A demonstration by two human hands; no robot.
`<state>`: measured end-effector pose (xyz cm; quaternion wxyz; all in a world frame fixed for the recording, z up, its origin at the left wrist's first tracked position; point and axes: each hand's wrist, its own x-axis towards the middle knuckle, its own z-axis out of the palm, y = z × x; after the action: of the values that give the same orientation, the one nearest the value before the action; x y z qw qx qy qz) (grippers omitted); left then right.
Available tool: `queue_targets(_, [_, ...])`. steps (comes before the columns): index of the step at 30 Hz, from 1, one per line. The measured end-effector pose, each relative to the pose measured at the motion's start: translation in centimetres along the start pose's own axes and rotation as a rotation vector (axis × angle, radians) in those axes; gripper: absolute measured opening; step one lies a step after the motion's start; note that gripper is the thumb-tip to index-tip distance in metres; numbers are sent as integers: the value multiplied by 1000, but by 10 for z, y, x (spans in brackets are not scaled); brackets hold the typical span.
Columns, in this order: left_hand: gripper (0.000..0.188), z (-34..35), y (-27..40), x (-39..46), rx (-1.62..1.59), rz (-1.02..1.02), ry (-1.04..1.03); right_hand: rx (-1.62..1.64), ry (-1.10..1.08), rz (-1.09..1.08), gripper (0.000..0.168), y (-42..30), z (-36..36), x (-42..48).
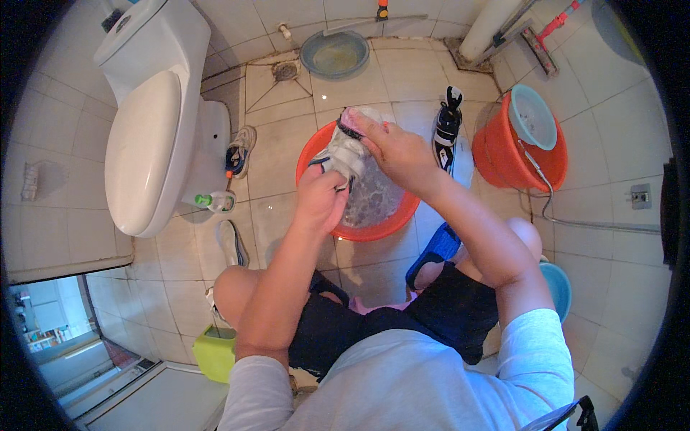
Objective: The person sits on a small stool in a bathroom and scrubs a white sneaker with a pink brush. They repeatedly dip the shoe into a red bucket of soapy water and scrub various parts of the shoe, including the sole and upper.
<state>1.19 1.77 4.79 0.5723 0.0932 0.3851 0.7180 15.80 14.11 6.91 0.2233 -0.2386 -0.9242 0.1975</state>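
An orange-red basin (384,233) of grey, sudsy water stands on the floor before me. Above it, my left hand (322,200) grips the near end of a wet, pale shoe (345,153) with dark edging. My right hand (396,151) is closed over a pink scrubbing brush (353,119), whose dark bristles press on the shoe's far end. The fingers of that hand partly hide the brush and the shoe. To the right of the basin is a black-and-white shoe (447,126).
A white toilet (145,151) stands left, with a beige shoe (241,151), a green-capped bottle (220,201) and an insole (229,240) near it. A grey-blue basin (335,40) lies beyond. At right, an orange bucket (490,156) holds a light-blue basin (532,116) and a shower hose (547,199).
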Motion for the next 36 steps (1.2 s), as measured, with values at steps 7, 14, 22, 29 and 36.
queue_targets(7, [46,-5,-2,1,-5,-31,-8,15,-118,99,48,-14,2,-6])
queue_targets(14, [51,-13,-4,6,3,2,-32,-153,-11,66,50,13,1,-1])
queue_targets(22, [52,-5,-2,0,35,-87,93,-233,-114,139,55,12,-1,0])
queue_targets(29, [46,-21,0,4,-125,-5,-36,-6,-176,39,59,-9,27,-27])
queue_targets(36, [56,-23,11,8,-299,-24,-135,-121,-260,-66,57,-18,26,-28])
